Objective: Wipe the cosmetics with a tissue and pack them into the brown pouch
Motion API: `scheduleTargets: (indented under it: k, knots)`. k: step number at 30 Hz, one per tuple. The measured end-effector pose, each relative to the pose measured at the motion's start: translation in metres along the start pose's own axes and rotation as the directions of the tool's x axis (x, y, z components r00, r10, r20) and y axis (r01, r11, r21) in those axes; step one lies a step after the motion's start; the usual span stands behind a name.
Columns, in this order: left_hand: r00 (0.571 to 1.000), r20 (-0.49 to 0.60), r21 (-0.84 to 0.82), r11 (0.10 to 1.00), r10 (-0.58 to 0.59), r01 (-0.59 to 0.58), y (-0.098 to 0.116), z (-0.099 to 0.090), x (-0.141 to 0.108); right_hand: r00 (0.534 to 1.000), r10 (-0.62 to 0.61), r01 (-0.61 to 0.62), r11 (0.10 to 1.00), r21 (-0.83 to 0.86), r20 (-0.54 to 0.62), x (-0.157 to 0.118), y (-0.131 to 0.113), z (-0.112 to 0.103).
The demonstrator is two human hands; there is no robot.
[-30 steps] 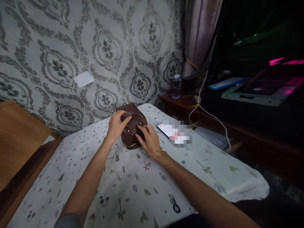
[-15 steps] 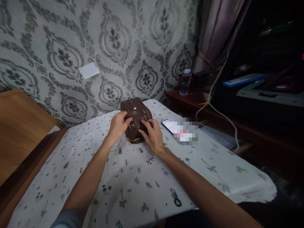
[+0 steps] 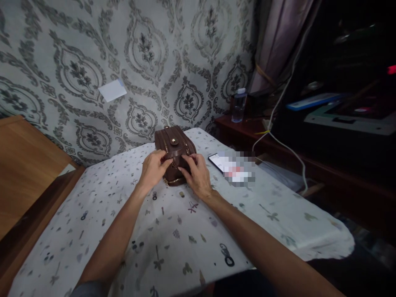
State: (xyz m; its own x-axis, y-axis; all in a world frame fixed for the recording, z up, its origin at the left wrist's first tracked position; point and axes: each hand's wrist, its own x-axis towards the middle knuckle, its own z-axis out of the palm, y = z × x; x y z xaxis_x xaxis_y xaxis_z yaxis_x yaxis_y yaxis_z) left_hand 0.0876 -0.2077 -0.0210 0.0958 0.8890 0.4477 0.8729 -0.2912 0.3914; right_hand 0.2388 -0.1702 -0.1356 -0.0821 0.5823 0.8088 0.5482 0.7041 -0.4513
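Observation:
A small brown leather handbag [image 3: 177,147] with gold zips and a round metal stud on top rests on the patterned sheet near the wall. My left hand [image 3: 152,168] is closed on the left side of a leather flap or strap at the bag's near end, thumb and fingers pinching. From the right, my right hand [image 3: 197,175] pinches the same part, its thumb lower and its fingers above. The fingertips of both hands are close together. What exactly lies between them is partly hidden.
To the right of the bag lies a lit phone [image 3: 230,168], partly blurred. The white patterned sheet [image 3: 167,243] spreads beneath. A wooden board [image 3: 27,161] stands left. A water bottle [image 3: 239,106] stands on a dark red table [image 3: 224,121], with a white cable [image 3: 291,150] hanging beside it.
The flap at the bag's near end sits lower, and the stud strap behind it shows more. My fingertips have moved slightly closer together. The view has shifted a little.

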Motion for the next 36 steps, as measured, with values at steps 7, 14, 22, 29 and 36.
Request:
scheduleTargets:
  k: [7, 14, 22, 29, 36]
  knots:
    - [0.999, 0.048, 0.140, 0.990, 0.010, -0.017, 0.002, -0.003, 0.001, 1.000, 0.011, -0.011, 1.000, 0.017, -0.014, -0.001, -0.001, -0.003]
    - [0.987, -0.025, 0.188, 0.971, 0.156, -0.149, 0.020, 0.005, 0.025, 0.996, 0.091, -0.090, 0.995, 0.050, -0.026, -0.007, -0.001, -0.003]
    - [0.982, 0.011, 0.309, 0.933, 0.191, -0.185, 0.032, 0.021, 0.055, 1.000, 0.011, -0.011, 1.000, -0.016, -0.009, -0.012, 0.000, 0.000]
    - [0.989, -0.019, 0.165, 0.976, 0.150, -0.145, 0.025, 0.028, 0.058, 1.000, -0.012, 0.012, 1.000, -0.016, 0.005, -0.013, 0.000, 0.002]
    - [0.996, -0.053, -0.076, 0.994, 0.074, -0.078, 0.011, 0.035, 0.067, 1.000, -0.013, 0.013, 1.000, 0.004, -0.004, -0.012, 0.000, 0.004]
